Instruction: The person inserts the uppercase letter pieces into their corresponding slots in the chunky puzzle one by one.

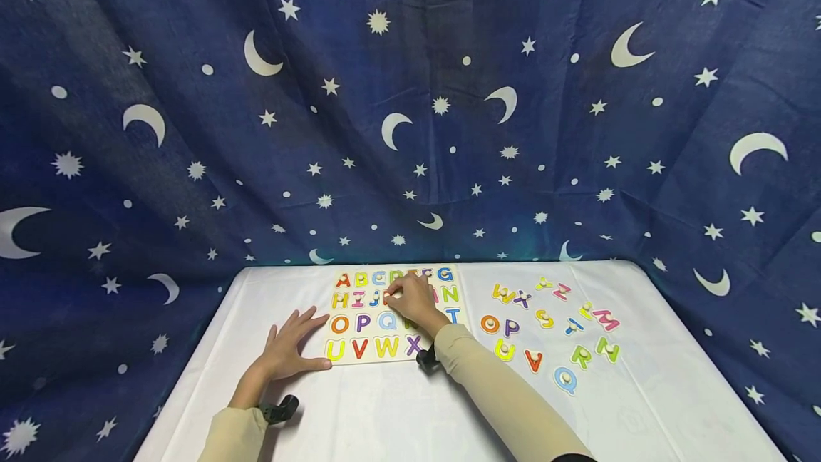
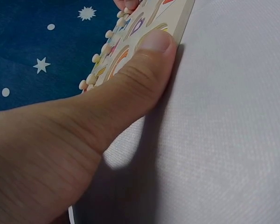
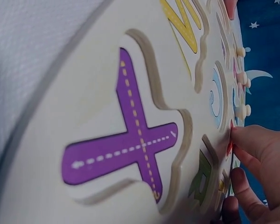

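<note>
Red letter (image 3: 230, 147): apparently pinching it with right hand (image 1: 413, 301) near centre of board (image 3: 98, 93), bracing eight o'clock corner with left hand (image 1: 286, 351) spread open, likely against sliding, with loose letters (image 1: 544, 319) at three o'clock, presumably for easy reach.
</note>
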The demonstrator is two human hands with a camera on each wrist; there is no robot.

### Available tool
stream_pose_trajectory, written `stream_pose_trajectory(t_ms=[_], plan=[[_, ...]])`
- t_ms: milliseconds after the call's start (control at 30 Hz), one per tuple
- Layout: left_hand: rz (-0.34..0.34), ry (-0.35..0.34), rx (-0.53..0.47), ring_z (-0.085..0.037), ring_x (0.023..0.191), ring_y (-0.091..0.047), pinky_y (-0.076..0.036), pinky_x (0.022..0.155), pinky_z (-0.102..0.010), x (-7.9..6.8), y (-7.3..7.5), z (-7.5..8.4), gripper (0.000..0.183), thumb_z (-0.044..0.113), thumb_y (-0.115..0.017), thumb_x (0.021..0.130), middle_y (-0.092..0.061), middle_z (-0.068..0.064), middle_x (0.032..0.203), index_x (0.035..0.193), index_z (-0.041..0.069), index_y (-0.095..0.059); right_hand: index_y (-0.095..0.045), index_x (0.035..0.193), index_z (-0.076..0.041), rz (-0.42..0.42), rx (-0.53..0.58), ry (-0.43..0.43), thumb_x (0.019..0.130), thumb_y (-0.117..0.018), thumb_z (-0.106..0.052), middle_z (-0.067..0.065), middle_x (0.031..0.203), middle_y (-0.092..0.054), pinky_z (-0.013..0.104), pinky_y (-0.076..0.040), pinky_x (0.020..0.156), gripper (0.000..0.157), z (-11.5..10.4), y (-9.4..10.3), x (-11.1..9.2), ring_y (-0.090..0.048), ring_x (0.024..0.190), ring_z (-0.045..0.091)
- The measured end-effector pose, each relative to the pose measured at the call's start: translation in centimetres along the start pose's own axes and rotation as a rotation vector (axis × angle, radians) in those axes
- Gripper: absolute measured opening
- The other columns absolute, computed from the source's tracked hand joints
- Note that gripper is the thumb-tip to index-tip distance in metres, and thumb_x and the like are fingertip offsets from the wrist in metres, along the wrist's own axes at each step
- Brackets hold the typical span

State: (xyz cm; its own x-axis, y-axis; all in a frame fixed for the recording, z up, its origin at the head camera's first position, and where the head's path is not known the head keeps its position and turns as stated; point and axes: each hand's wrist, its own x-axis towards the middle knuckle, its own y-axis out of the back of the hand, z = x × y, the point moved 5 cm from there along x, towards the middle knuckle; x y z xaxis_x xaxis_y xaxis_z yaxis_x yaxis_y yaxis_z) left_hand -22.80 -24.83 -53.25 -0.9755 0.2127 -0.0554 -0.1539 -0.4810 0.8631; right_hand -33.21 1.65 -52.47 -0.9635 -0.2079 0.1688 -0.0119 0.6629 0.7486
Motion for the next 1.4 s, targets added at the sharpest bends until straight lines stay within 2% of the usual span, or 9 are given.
stream_pose_trajectory(t_ms=[100, 333, 667, 833, 933, 1000, 1067, 1267, 1400], plan=[[0.002, 0.0, -0.003, -0.049, 0.153, -0.015, 0.0, 0.115, -0.079, 0.0, 0.0, 0.0, 0.101, 0.056, -0.092, 0.067, -0.033, -0.019, 0.165, 0.151, 0.018, -0.052, -0.079, 0.085, -0.021, -0.025, -0.001, 0.02, 0.085, -0.085, -0.023, -0.004, 0.092, -0.068, 0.051, -0.043, 0.098, 0.006, -0.1, 0.1, 0.1, -0.053, 0.098, 0.023], [0.009, 0.001, -0.003, -0.05, 0.153, -0.016, 0.0, 0.115, -0.079, -0.1, 0.1, -0.1, 0.101, 0.056, -0.092, 0.066, -0.033, -0.02, 0.164, 0.151, 0.018, -0.052, -0.078, 0.1, -0.018, -0.056, -0.009, 0.096, 0.085, -0.083, -0.021, 0.0, 0.094, -0.069, 0.041, -0.048, 0.08, 0.017, -0.2, 0.7, 0.3, -0.057, 0.094, 0.022], [0.02, -0.009, 0.004, -0.05, 0.152, -0.016, -0.001, 0.114, -0.08, -0.1, 0.0, -0.2, 0.1, 0.055, -0.092, 0.067, -0.033, -0.02, 0.164, 0.151, 0.017, -0.052, -0.077, 0.11, -0.014, -0.085, 0.021, 0.178, 0.089, -0.08, -0.021, 0.006, 0.104, -0.069, 0.04, -0.049, 0.087, 0.022, 0.3, 2.2, 0.6, -0.059, 0.098, 0.022], [0.019, -0.017, 0.008, -0.05, 0.152, -0.016, -0.001, 0.114, -0.08, -0.1, -0.1, -0.1, 0.1, 0.055, -0.092, 0.067, -0.034, -0.02, 0.164, 0.15, 0.017, -0.053, -0.076, 0.116, -0.009, -0.087, 0.039, 0.227, 0.091, -0.079, -0.019, 0.011, 0.11, -0.069, 0.043, -0.05, 0.086, 0.027, 1.4, 4.5, 0.0, -0.059, 0.102, 0.028], [0.022, -0.011, 0.007, -0.05, 0.153, -0.016, -0.001, 0.115, -0.079, 0.0, -0.1, -0.1, 0.1, 0.055, -0.092, 0.066, -0.034, -0.02, 0.164, 0.15, 0.017, -0.053, -0.074, 0.118, -0.007, -0.074, 0.025, 0.26, 0.091, -0.079, -0.019, 0.015, 0.112, -0.069, 0.049, -0.05, 0.088, 0.029, 2.3, 6.3, -0.4, -0.059, 0.104, 0.034], [0.021, -0.008, 0.011, -0.05, 0.153, -0.016, -0.001, 0.115, -0.079, 0.1, -0.1, -0.1, 0.1, 0.055, -0.092, 0.066, -0.034, -0.02, 0.164, 0.15, 0.017, -0.053, -0.074, 0.119, -0.006, -0.065, 0.008, 0.271, 0.092, -0.079, -0.018, 0.016, 0.113, -0.069, 0.053, -0.048, 0.095, 0.03, 2.9, 7.5, -0.6, -0.06, 0.105, 0.036], [0.019, -0.006, 0.008, -0.049, 0.153, -0.016, 0.0, 0.116, -0.078, 0.1, -0.2, -0.1, 0.101, 0.055, -0.092, 0.066, -0.033, -0.02, 0.164, 0.15, 0.017, -0.053, -0.074, 0.119, -0.006, -0.059, -0.002, 0.268, 0.092, -0.079, -0.018, 0.016, 0.115, -0.069, 0.055, -0.049, 0.095, 0.03, 3.7, 8.9, -0.9, -0.06, 0.105, 0.038], [0.02, -0.009, 0.007, -0.049, 0.153, -0.016, 0.0, 0.116, -0.078, 0.1, -0.2, -0.1, 0.101, 0.056, -0.092, 0.066, -0.034, -0.019, 0.164, 0.15, 0.018, -0.053, -0.075, 0.117, -0.01, 0.012, -0.057, 0.237, 0.09, -0.081, -0.021, 0.01, 0.113, -0.069, 0.044, -0.052, 0.083, 0.029, 6.8, 12.7, -2.2, -0.059, 0.1, 0.032], [0.025, -0.016, 0.01, -0.05, 0.153, -0.017, -0.001, 0.115, -0.079, 0.0, -0.2, -0.1, 0.1, 0.057, -0.091, 0.066, -0.034, -0.019, 0.164, 0.15, 0.018, -0.053, -0.075, 0.116, -0.01, 0.064, -0.083, 0.227, 0.089, -0.082, -0.02, 0.008, 0.111, -0.071, 0.049, -0.051, 0.088, 0.03, 9.2, 14.9, -2.9, -0.061, 0.099, 0.031]])
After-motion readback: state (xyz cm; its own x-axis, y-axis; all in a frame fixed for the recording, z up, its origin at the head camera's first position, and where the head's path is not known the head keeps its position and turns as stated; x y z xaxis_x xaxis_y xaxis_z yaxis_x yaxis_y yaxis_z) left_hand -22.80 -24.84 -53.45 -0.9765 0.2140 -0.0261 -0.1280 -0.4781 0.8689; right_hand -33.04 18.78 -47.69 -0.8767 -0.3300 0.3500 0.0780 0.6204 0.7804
